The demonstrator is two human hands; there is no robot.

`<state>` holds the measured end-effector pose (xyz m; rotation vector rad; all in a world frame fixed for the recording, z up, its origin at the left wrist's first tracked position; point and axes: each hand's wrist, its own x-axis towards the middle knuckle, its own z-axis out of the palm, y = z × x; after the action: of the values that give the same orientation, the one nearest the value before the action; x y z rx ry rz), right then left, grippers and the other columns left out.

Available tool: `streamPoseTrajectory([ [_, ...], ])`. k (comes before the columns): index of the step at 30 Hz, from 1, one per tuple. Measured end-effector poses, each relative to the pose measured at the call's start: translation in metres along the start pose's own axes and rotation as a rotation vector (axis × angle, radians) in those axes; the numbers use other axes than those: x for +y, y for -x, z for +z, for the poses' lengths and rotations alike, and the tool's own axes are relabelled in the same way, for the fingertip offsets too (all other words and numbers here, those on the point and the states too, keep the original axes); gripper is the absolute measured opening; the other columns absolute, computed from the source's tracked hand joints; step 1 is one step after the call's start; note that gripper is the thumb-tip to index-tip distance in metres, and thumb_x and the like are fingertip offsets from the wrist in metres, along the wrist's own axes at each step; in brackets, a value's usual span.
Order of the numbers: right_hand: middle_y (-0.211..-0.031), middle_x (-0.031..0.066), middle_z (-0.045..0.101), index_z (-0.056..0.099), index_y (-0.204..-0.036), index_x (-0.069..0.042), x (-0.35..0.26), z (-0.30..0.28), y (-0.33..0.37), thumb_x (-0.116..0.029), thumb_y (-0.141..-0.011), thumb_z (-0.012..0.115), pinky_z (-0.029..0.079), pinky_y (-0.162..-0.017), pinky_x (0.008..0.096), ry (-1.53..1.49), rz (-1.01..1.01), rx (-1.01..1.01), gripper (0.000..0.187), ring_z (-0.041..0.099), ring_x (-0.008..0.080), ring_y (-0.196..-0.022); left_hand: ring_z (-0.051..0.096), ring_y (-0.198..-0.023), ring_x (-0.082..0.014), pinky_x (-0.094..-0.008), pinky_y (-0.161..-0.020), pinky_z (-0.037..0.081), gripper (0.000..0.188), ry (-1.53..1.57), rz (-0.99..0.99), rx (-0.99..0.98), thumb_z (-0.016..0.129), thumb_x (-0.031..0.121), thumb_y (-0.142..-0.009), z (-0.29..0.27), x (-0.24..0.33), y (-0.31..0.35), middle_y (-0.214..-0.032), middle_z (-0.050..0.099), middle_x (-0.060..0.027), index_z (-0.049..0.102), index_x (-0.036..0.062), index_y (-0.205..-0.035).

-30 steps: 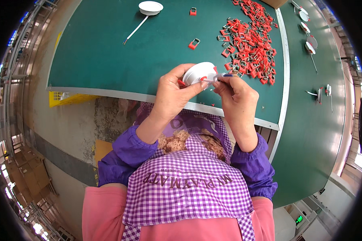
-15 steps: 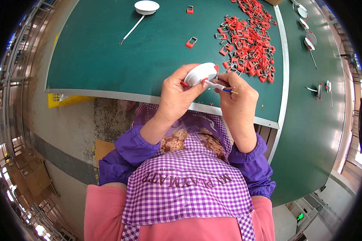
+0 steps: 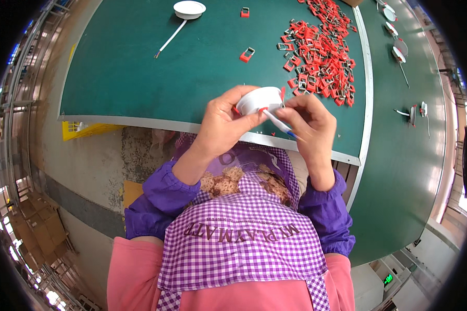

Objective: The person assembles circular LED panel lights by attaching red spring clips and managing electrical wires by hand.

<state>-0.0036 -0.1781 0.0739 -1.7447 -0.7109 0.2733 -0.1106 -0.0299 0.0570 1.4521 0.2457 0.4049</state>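
Note:
My left hand (image 3: 224,118) grips a white round downlight (image 3: 262,99) by its rim, thumb in front and fingers behind. A red spring clip (image 3: 283,94) stands up at the downlight's right side; another bit of red shows by my left fingers. The thumb and fingers of my right hand (image 3: 312,122) are pinched at the lower end of the right-hand clip, covering it. From a red spot on the downlight's front, a white cable (image 3: 276,120) slants down to the right under my right hand. Its blue wire shows; the other wire ends are hidden.
Red spring clips lie in a large pile (image 3: 321,57) on the green table (image 3: 140,67). Two loose clips, one of them a nearer red clip (image 3: 247,55), lie left of it. A white downlight (image 3: 189,9) with cable rests farther left. Several more line the second green table (image 3: 399,145).
The downlight has tipped more level in my left hand. My right hand has moved in to its right side, and the cable now hangs lower, with its ends hidden.

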Motion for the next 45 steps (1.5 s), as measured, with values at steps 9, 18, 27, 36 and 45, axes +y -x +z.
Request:
streamPoseTrajectory([
  [9,-0.105,0.0144,0.065,0.054,-0.123,0.003,-0.038,-0.027,0.015,0.006,-0.076,0.069,0.053,-0.067,0.0244,-0.180,0.354,-0.096,0.050,0.066,0.0155,-0.083,0.059,-0.099,-0.0124,-0.0284,-0.085,0.050,0.037,0.236,-0.131,-0.170,0.064,-0.007,-0.081,0.012,0.020,0.010,-0.108,0.062,-0.0067,0.056,-0.0022,-0.117],
  [18,-0.095,0.0104,0.064,0.056,-0.119,0.006,0.004,-0.094,0.028,0.002,-0.085,0.060,0.052,-0.065,0.0252,-0.128,0.320,0.116,0.035,0.063,0.0147,-0.077,0.060,-0.104,-0.0179,-0.0325,-0.094,0.046,0.040,0.104,-0.029,-0.389,0.070,0.006,-0.082,0.034,0.009,-0.024,-0.117,0.059,-0.0096,0.057,0.0028,-0.120],
  [27,-0.103,0.0079,0.065,0.061,-0.116,0.003,0.028,-0.186,0.018,-0.014,-0.091,0.062,0.050,-0.070,0.0240,0.405,-0.024,0.790,0.030,0.063,0.0131,-0.080,0.049,-0.119,-0.0314,-0.0436,-0.094,0.044,0.047,-1.635,0.389,0.313,0.065,0.017,-0.074,-0.135,0.000,-0.164,-0.120,0.059,-0.0108,0.059,0.0134,-0.120],
  [36,-0.105,0.0198,0.060,0.060,-0.114,-0.007,0.014,0.033,-0.088,-0.005,-0.085,0.058,0.052,-0.074,0.0422,0.587,-0.354,-0.171,0.030,0.063,0.0366,-0.088,0.063,-0.094,-0.0304,-0.0436,-0.087,0.046,0.035,-1.419,0.153,0.381,0.054,0.008,-0.082,-0.133,0.000,-0.151,-0.103,0.065,-0.0114,0.058,0.0081,-0.116],
  [45,-0.096,0.0212,0.054,0.051,-0.094,0.000,0.036,0.054,-0.107,-0.002,-0.082,0.056,0.052,-0.072,0.0470,0.837,-0.318,-0.424,0.013,0.061,0.0399,-0.084,0.064,-0.099,-0.0244,-0.0421,-0.085,0.055,0.022,0.492,-0.190,0.265,0.053,0.002,-0.090,-0.091,0.016,-0.040,-0.107,0.061,-0.0151,0.048,-0.0002,-0.112],
])
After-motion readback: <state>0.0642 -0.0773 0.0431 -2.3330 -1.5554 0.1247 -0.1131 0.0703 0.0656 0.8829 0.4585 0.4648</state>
